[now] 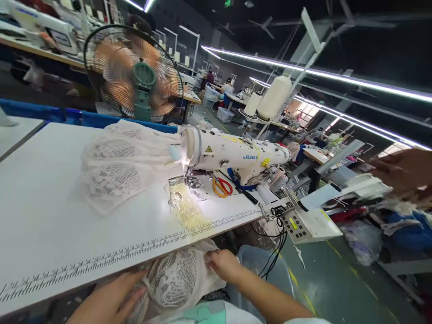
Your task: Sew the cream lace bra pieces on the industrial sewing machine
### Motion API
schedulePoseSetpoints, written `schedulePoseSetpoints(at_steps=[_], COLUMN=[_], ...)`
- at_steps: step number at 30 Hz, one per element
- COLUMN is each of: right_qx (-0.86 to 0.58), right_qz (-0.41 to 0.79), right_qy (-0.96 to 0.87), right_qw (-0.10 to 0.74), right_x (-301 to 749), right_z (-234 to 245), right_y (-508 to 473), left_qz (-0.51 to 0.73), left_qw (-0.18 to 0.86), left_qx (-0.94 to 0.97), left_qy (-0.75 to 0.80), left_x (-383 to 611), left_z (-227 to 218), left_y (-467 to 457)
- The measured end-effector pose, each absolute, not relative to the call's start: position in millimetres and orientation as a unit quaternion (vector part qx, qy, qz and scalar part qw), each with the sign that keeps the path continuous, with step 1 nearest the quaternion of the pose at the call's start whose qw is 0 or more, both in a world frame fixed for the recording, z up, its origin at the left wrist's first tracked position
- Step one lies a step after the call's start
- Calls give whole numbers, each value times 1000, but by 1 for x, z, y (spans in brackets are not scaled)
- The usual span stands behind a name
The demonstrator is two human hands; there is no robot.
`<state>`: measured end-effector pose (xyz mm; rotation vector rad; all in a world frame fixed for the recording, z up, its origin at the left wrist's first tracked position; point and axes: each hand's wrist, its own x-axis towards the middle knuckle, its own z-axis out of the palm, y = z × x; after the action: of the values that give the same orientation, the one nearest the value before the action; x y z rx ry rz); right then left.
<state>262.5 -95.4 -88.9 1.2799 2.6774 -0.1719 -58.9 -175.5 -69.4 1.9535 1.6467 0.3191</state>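
A piece of white lace fabric (175, 279) lies in my lap, just below the front edge of the white table (50, 225). My left hand (111, 299) grips its left side, thumb and fingers closed on the cloth. At its upper right edge my right hand (224, 265) pinches the fabric with curled fingers. Further lace pieces (118, 166) are piled on the table to the left of a white Juki sewing machine (236, 155), whose lamp is lit.
Orange-handled scissors (221, 186) and a clear bag of pale trim (185, 207) lie by the machine. A running fan (135, 74) stands behind the table. The control panel (303, 222) hangs at the right end. Another person's hand (401, 168) reaches in at far right.
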Motion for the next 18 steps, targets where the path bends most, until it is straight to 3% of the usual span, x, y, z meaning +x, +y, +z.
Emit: schedulePoseSetpoints(at_steps=[5,18], right_qx=[433,352], right_qz=[-3,12], right_qy=[898,933], right_qw=[78,-72], right_x=[273,282], right_z=[-99,-84], right_y=[-99,-91], left_qz=[142,255], left_qw=[288,293], left_qx=[702,667], left_qy=[636,636], left_x=[-39,-45], left_z=[-63,-87], left_y=[-184,-200])
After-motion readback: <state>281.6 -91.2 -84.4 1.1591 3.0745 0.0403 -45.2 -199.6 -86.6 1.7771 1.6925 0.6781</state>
